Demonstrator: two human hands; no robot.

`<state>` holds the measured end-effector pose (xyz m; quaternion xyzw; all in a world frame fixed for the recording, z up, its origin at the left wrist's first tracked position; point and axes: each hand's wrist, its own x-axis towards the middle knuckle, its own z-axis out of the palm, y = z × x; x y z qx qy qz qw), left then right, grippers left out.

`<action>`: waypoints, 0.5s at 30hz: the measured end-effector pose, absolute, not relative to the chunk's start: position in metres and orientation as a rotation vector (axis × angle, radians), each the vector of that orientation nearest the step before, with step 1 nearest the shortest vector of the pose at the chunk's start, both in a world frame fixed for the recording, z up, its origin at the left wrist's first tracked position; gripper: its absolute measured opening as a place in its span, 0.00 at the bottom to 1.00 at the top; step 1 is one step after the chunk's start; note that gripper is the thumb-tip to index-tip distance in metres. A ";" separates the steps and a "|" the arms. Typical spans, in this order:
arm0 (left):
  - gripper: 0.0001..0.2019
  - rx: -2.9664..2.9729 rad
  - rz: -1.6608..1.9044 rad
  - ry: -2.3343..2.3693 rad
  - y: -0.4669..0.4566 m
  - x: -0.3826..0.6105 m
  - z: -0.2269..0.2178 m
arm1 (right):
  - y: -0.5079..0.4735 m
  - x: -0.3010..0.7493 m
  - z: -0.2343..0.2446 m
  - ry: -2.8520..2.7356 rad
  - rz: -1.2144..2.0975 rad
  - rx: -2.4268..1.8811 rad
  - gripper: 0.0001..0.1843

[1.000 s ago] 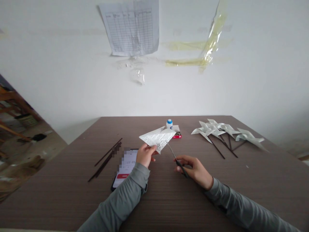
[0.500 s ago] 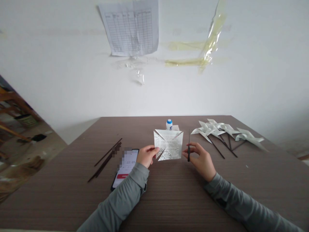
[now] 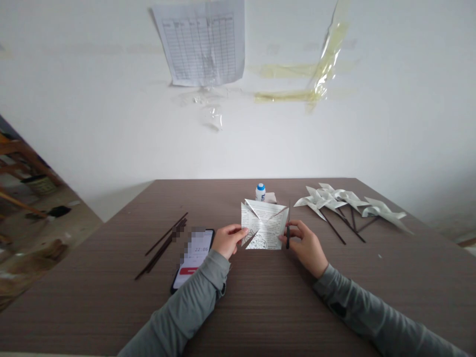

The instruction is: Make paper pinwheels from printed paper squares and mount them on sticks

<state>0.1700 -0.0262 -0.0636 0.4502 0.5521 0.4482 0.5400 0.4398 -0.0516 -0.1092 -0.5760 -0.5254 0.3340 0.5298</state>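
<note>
A square sheet of printed paper [image 3: 268, 229] is held up above the table, with slits running in from its corners toward the middle. My left hand [image 3: 227, 240] pinches its left edge between thumb and fingers. Dark-handled scissors [image 3: 288, 233] point upward in my right hand [image 3: 307, 248], whose fingers are closed around the handles. The fingertips of that hand also meet the paper's right edge. Just behind the paper stands a white glue bottle [image 3: 261, 191] with a blue cap, its lower part hidden.
Several paper pinwheels [image 3: 334, 198] on dark sticks lie at the back right of the brown table [image 3: 238, 307]. Several loose dark sticks [image 3: 163, 248] are at the left, beside a phone [image 3: 193, 260] partly under my left forearm. A white wall [image 3: 111, 124] rises behind the table.
The paper has shifted slightly right and turned a little. My right hand has moved left with the scissors, and its fingertips now reach the paper's right edge.
</note>
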 end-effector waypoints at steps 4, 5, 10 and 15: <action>0.14 1.090 1.090 1.336 -0.027 0.170 -0.062 | -0.052 0.435 -0.106 -1.206 0.848 -1.332 0.37; 0.14 1.089 1.100 1.338 -0.027 0.170 -0.061 | -0.052 0.435 -0.104 -1.190 0.858 -1.321 0.38; 0.16 1.102 0.998 1.209 -0.031 0.171 -0.061 | -0.052 0.433 -0.103 -1.149 0.856 -1.305 0.39; 0.16 1.105 1.049 1.121 -0.029 0.175 -0.085 | -0.055 0.424 -0.107 -1.127 0.911 -1.276 0.38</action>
